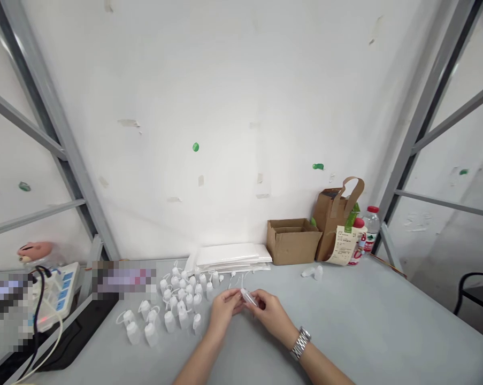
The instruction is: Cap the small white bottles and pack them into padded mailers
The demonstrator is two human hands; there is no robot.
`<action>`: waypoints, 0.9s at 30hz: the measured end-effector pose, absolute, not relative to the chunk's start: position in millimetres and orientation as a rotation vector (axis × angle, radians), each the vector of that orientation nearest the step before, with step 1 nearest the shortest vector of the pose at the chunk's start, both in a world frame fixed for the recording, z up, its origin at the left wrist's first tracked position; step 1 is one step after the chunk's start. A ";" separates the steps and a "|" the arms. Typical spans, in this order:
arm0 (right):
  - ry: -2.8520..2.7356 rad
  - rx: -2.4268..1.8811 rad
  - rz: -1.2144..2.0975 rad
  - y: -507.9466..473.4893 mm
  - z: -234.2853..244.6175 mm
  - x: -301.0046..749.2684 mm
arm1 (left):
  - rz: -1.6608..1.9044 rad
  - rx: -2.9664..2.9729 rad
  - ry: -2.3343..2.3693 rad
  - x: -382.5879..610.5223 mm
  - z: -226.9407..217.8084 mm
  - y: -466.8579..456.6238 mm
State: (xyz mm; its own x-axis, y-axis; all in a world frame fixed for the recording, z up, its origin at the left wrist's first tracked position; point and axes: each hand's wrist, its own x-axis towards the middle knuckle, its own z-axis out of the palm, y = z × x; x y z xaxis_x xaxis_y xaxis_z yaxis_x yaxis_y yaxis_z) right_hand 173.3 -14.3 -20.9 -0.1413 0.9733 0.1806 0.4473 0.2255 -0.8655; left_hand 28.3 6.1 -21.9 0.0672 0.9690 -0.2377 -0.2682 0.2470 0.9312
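Observation:
Both my hands meet over the grey table, pinching one small clear plastic bottle between them. My left hand grips its left end with curled fingers. My right hand, with a metal watch on the wrist, holds the right end. Just left of my hands stand several small white squeeze bottles with tethered caps, grouped upright on the table.
A stack of white plastic bags lies against the wall. An open cardboard box, a brown paper bag and a water bottle stand at back right. Two loose bottles lie nearby. A power strip with cables sits left.

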 end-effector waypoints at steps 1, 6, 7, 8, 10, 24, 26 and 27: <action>-1.705 -1.349 0.841 -13.4 -21.9 173.3 | 1.122 0.839 1.076 28.2 -20.8 5.5; -1.710 -1.413 0.744 -11.8 -23.9 174.3 | 1.125 0.730 0.953 27.6 -17.6 2.5; -1.721 -1.422 0.725 -12.6 -23.4 174.3 | 1.133 0.712 0.929 27.5 -17.0 1.9; -1.732 -1.431 0.704 -13.7 -22.8 174.1 | 1.142 0.704 0.919 27.4 -16.3 1.3; -1.747 -1.443 0.674 -16.6 -21.7 172.8 | 1.164 0.717 0.929 27.2 -14.7 0.6; -1.771 -1.379 0.547 -23.4 -27.4 165.6 | 1.162 0.794 0.757 28.8 -14.3 -3.6; -1.790 -1.355 0.486 -23.7 -28.4 166.1 | 1.165 0.796 0.740 28.9 -13.9 -4.2; -1.797 -1.342 0.455 -23.9 -29.0 166.3 | 1.166 0.794 0.734 29.0 -13.6 -4.6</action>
